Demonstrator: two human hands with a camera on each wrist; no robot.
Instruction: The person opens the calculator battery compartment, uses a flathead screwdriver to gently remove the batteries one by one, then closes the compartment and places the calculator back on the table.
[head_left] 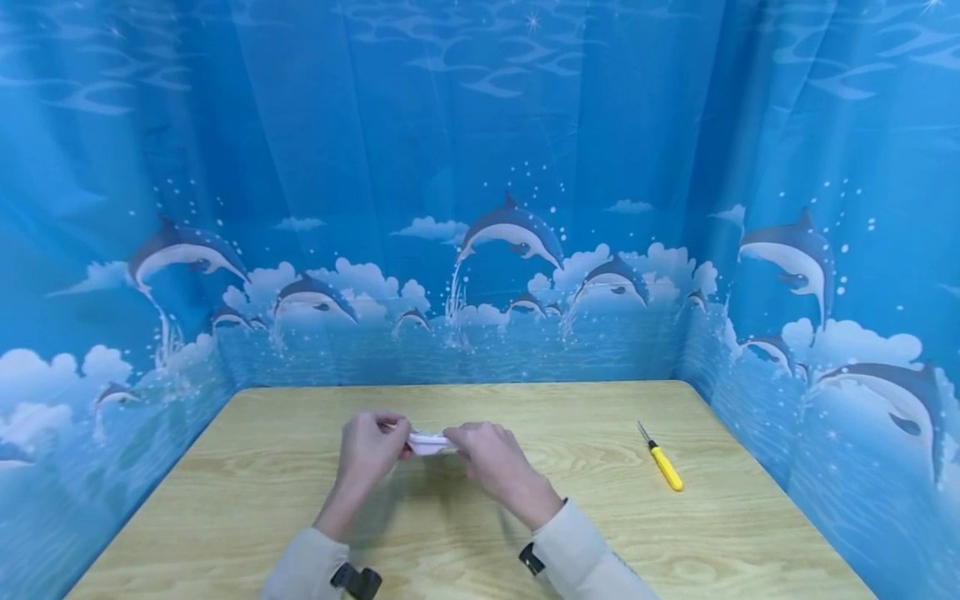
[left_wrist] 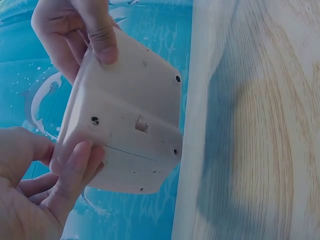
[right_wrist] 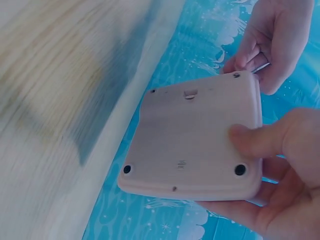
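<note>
A pale pink plastic device (right_wrist: 195,130), shaped like a desktop calculator, is held up over the table between both hands. Its underside shows in the wrist views, with screw holes, dark round feet, a small latch recess and a thin seam. My right hand (head_left: 491,460) grips one end, thumb flat on the underside and fingers beneath the other face. At the opposite end, my left hand (head_left: 372,450) pinches the edge, its thumb and fingertips close by the seam in the left wrist view. The device's front face is hidden.
A screwdriver (head_left: 666,467) with a yellow handle and dark collar lies on the right part of the wooden table (head_left: 300,517), its tip pointing away. Blue dolphin-print curtains (head_left: 390,167) hang along the table's back and sides.
</note>
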